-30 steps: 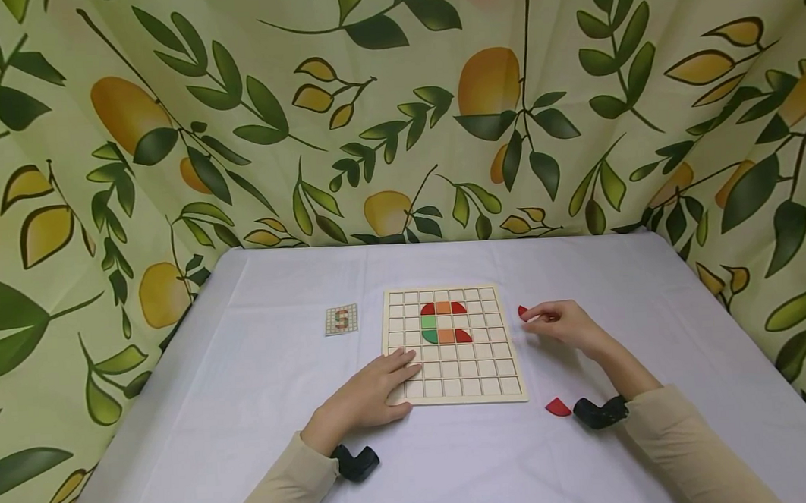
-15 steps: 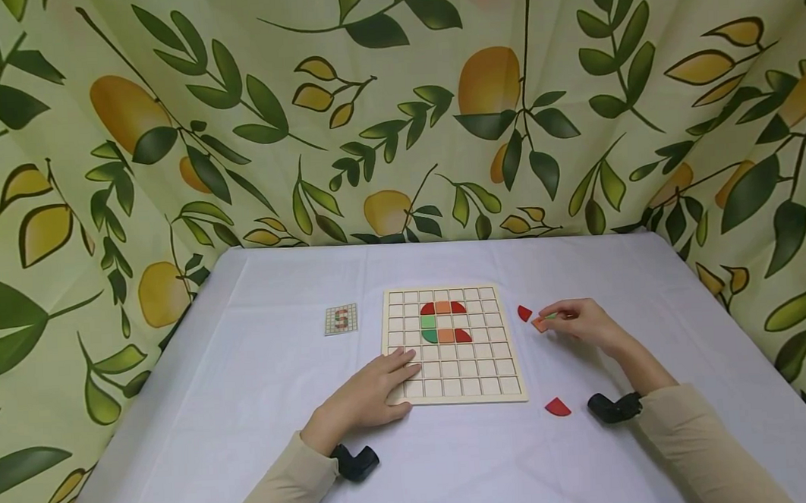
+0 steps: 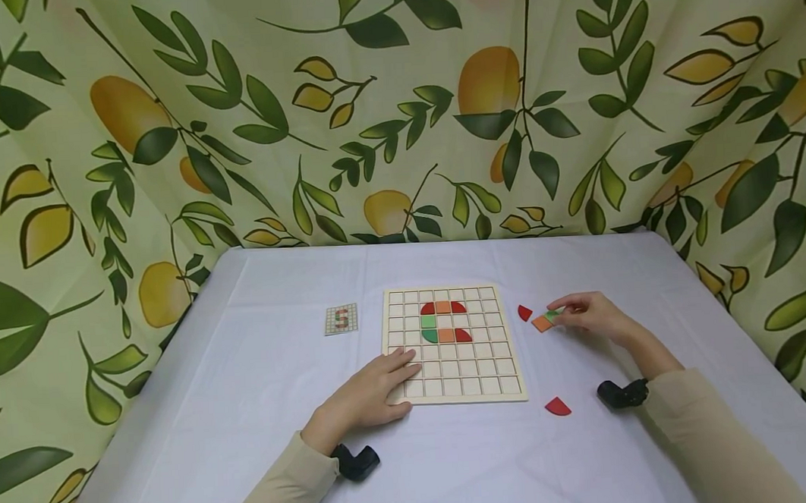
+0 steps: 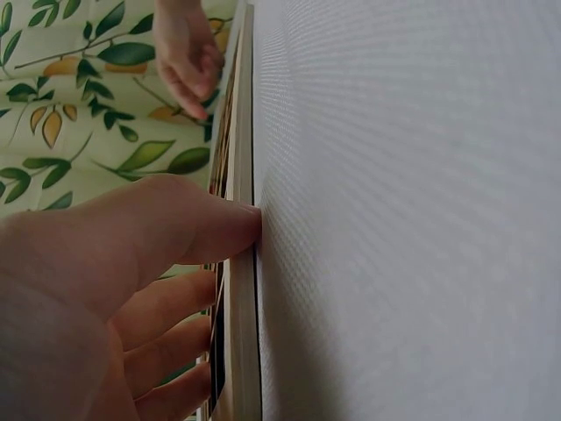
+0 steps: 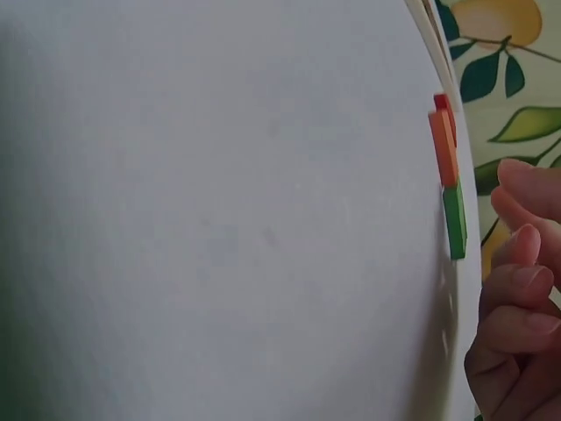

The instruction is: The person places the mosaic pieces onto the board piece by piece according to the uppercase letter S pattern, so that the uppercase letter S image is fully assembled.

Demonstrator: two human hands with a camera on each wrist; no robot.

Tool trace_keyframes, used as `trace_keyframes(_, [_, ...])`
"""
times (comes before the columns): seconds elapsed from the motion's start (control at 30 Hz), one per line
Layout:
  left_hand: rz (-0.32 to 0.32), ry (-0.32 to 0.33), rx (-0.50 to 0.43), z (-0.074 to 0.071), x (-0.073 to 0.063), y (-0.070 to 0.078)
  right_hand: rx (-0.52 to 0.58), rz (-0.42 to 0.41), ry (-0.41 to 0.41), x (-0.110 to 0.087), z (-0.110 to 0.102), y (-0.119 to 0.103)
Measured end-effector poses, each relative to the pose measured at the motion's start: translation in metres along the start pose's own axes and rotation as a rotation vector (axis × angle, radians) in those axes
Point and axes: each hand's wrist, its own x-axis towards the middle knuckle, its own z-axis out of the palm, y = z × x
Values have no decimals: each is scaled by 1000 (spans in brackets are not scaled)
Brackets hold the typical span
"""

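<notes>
My left hand [image 3: 362, 394] rests on the near left corner of a wooden grid board [image 3: 480, 369]; its fingers lie straight on the squares, and the thumb touches the board's edge in the left wrist view. Right of the board, my right hand [image 3: 594, 316] hovers by a green square tile [image 3: 551, 316]. An orange square tile [image 3: 540, 324] adjoins that tile, with a red quarter-circle tile [image 3: 525, 313] beyond. In the right wrist view, the fingers [image 5: 526, 180] are loosely bent and apart from the green tile [image 5: 455, 224], holding nothing.
Red, orange and green tiles [image 3: 446, 336] form a C-like shape on the board. A small card [image 3: 340, 320] with a coloured grid pattern lies to its left. Another red quarter-circle tile [image 3: 558, 407] lies near the board's lower right. A leaf-patterned curtain [image 3: 383, 131] hangs behind the white table.
My right hand has drawn back to the right, off the red tile and then the orange one, uncovering both and part of the green tile. The left hand has stayed put.
</notes>
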Motion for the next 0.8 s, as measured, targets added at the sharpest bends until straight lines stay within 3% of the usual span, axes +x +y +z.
trace_keyframes(0.27, [1,-12,3,0,0,1,42,-4,-87,10,-9,16])
trace_keyframes(0.8, [-4,-5,17,0,1,0,1,11,-119,17,-12,17])
